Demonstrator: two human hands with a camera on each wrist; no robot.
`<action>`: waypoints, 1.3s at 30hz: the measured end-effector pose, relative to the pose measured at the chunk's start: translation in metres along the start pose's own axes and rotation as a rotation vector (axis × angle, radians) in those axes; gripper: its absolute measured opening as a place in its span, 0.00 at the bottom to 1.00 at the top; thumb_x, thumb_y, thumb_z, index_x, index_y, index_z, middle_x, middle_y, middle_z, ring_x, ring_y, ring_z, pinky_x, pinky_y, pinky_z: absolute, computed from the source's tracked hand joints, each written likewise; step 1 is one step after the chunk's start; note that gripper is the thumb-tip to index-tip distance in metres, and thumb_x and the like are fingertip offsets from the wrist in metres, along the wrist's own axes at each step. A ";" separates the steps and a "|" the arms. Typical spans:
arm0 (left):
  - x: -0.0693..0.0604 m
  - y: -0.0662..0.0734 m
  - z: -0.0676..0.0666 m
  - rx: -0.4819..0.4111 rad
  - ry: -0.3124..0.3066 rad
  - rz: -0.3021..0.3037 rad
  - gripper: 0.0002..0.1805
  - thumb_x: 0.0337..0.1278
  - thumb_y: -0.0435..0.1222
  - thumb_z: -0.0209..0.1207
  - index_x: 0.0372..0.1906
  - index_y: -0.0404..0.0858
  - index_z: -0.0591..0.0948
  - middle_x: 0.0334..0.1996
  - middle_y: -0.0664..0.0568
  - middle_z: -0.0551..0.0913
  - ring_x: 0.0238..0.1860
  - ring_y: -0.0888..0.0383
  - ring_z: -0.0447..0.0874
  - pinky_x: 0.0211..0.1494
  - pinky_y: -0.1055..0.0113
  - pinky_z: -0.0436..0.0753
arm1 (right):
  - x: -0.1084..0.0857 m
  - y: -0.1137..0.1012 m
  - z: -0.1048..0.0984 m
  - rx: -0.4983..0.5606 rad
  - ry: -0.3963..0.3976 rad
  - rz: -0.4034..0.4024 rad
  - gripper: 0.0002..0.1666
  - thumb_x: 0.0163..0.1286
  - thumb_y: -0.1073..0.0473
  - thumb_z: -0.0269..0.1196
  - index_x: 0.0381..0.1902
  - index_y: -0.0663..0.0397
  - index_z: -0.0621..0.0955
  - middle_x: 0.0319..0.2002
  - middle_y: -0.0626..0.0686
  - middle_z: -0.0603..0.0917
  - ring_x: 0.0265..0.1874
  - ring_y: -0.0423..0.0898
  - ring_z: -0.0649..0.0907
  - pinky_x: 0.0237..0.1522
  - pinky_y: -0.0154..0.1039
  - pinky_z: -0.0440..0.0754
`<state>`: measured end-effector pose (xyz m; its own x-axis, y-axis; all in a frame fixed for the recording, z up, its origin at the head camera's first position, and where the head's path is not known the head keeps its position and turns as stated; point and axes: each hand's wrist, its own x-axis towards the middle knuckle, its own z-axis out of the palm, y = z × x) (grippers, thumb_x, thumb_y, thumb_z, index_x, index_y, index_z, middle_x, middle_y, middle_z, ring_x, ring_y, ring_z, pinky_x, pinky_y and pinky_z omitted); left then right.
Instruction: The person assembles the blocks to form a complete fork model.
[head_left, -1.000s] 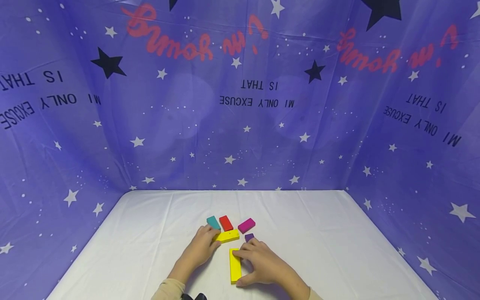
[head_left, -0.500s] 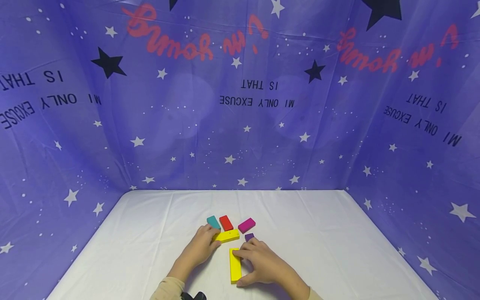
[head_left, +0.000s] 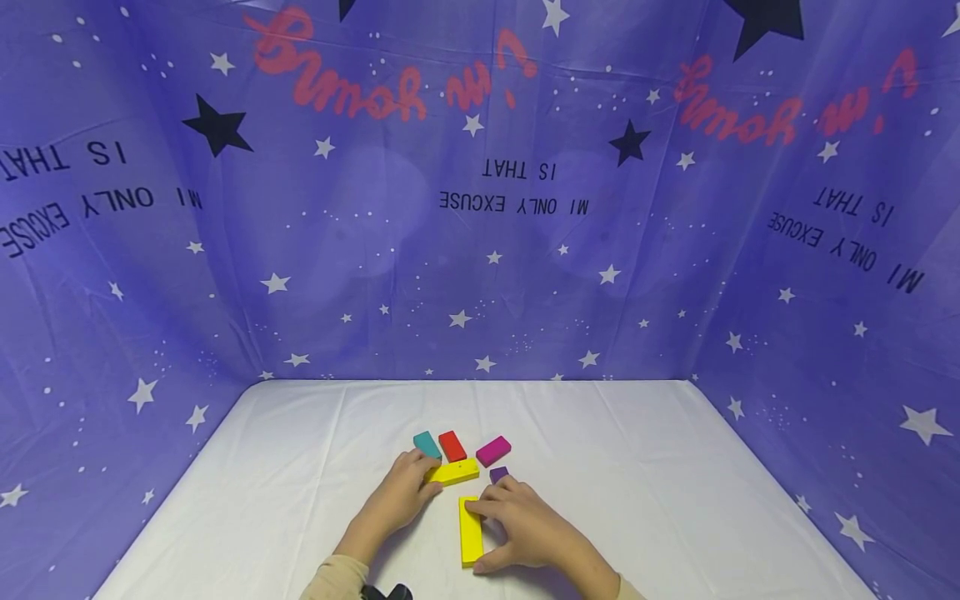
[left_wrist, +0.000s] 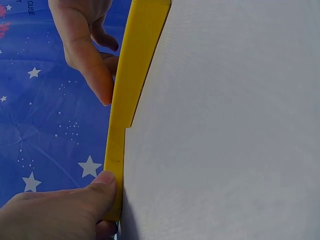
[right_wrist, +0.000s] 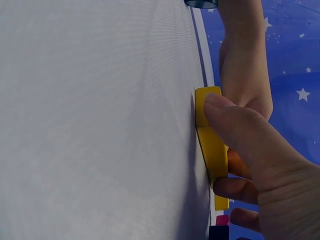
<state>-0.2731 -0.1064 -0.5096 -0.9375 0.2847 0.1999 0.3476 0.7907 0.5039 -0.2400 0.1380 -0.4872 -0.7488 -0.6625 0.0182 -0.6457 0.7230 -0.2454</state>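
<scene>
My left hand [head_left: 405, 490] grips the left end of a yellow block [head_left: 459, 472] that lies crosswise on the white table; in the left wrist view its thumb presses that block's end. Nearer to me a second yellow block [head_left: 470, 533] lies lengthwise. My right hand [head_left: 525, 521] holds it, thumb at the near end and fingers at the far end. The right wrist view shows the thumb on the end of this yellow block [right_wrist: 214, 150]. A small purple block [head_left: 498, 474] is partly hidden behind the right hand's fingers.
Beyond the crosswise block lie a teal block [head_left: 426, 443], partly behind the left hand, a red block [head_left: 452, 446] and a magenta block [head_left: 493, 451]. A black object [head_left: 388, 592] shows by the left sleeve. Purple star-patterned cloth [head_left: 480, 275] walls the white table [head_left: 637, 467].
</scene>
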 end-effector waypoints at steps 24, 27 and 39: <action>-0.002 0.004 0.005 0.016 0.012 0.087 0.15 0.68 0.38 0.58 0.54 0.37 0.79 0.47 0.53 0.76 0.53 0.55 0.73 0.60 0.54 0.79 | 0.000 0.002 0.002 -0.021 0.023 -0.026 0.47 0.48 0.21 0.67 0.64 0.32 0.78 0.50 0.33 0.79 0.49 0.36 0.70 0.54 0.39 0.75; -0.003 0.006 0.005 0.014 0.012 0.101 0.15 0.69 0.38 0.57 0.55 0.37 0.78 0.47 0.53 0.76 0.52 0.56 0.72 0.59 0.54 0.79 | 0.000 0.001 0.002 -0.016 0.024 -0.028 0.47 0.48 0.22 0.67 0.64 0.33 0.78 0.51 0.33 0.79 0.50 0.36 0.71 0.55 0.39 0.75; -0.004 0.012 0.006 0.008 0.012 0.153 0.14 0.70 0.37 0.56 0.55 0.37 0.77 0.47 0.54 0.74 0.52 0.57 0.70 0.59 0.56 0.79 | -0.001 0.001 0.002 -0.016 0.034 -0.041 0.47 0.49 0.22 0.67 0.65 0.35 0.78 0.54 0.35 0.80 0.51 0.36 0.71 0.57 0.41 0.76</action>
<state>-0.2656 -0.0948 -0.5097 -0.8735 0.3956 0.2838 0.4859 0.7433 0.4598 -0.2394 0.1386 -0.4892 -0.7263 -0.6846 0.0611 -0.6779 0.6988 -0.2282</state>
